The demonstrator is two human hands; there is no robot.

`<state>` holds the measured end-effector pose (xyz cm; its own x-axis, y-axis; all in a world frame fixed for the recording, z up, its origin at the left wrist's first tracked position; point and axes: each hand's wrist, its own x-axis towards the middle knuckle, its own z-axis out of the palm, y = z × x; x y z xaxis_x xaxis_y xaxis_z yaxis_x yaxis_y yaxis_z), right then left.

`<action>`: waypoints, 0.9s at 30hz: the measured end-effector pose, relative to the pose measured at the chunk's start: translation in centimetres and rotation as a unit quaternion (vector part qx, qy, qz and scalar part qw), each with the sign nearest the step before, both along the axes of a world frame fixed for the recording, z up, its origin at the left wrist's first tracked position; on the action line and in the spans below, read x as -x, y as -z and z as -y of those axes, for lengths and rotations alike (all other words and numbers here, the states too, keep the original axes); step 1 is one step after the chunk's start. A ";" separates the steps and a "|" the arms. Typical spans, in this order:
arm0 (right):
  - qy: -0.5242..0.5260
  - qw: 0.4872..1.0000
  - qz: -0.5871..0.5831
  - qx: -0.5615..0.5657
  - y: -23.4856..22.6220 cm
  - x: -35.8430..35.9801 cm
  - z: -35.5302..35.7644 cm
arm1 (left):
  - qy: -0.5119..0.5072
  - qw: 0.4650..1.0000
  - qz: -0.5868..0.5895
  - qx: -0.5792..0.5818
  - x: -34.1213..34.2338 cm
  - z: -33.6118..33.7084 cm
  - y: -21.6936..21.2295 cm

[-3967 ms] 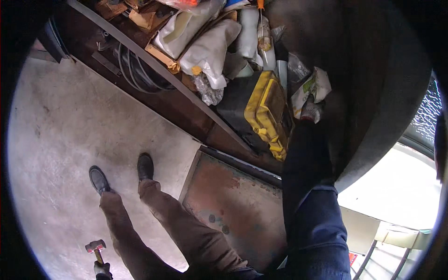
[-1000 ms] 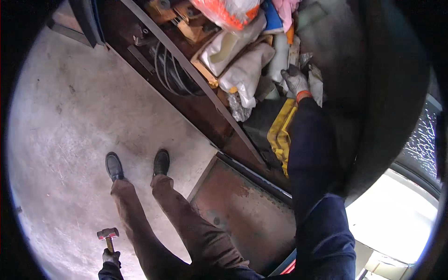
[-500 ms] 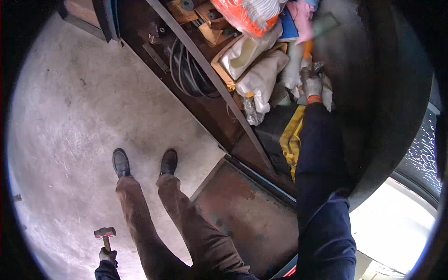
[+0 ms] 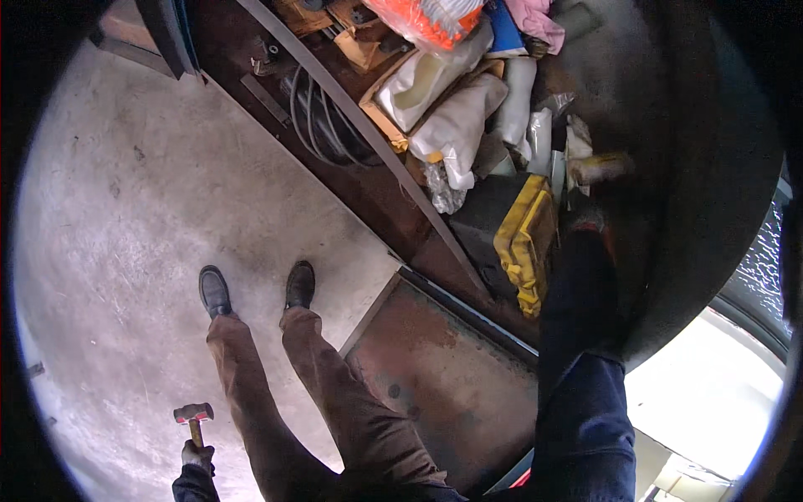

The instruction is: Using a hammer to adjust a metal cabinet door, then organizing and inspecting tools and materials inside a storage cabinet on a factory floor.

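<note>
My left hand (image 4: 197, 454) hangs low at the left, gloved, its fingers wrapped around the wooden handle of a short-handled sledgehammer (image 4: 194, 412). The red-and-dark hammer head points away from me, over the floor. My right arm reaches forward into a dark metal bin. Shadow and motion blur hide the fingers of my right hand (image 4: 587, 194). Just beyond its reddish cuff is a smeared tan, rod-like thing (image 4: 602, 167), whose kind I cannot make out. Clear plastic-wrapped pieces (image 4: 540, 138) lie beside it. Left of my forearm is a black case with yellow trim (image 4: 525, 238).
White bags (image 4: 460, 125), an orange-and-white plastic package (image 4: 431, 21) and a pink cloth (image 4: 535, 25) fill the bin's far part. A coil of black cable (image 4: 322, 125) lies behind the metal edge (image 4: 368, 117). A rusty plate (image 4: 443, 376) is beside my legs.
My right hand has drawn back toward me and slightly right, away from the plastic-wrapped pieces. An orange stick beyond its fingers no longer shows there. The hammer has barely moved.
</note>
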<state>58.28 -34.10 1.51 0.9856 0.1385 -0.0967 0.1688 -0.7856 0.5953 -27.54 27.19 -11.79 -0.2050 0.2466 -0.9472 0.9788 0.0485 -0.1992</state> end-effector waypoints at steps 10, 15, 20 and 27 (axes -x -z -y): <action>-0.213 0.896 -0.201 0.335 -0.2 2.2 -4.7 | -0.003 1.000 0.005 -0.021 -1.2 -0.3 -0.2; -0.034 0.897 -0.079 -0.433 2.0 -0.2 -15.0 | -0.009 0.999 -0.009 -0.032 0.2 -0.5 0.6; -0.087 0.879 0.165 -0.438 3.0 -3.2 -25.2 | -0.029 0.999 0.001 -0.022 1.8 -0.3 2.1; -0.099 0.925 0.213 -0.297 3.0 -10.1 -33.6 | -0.087 0.995 -0.042 -0.003 1.0 0.9 1.8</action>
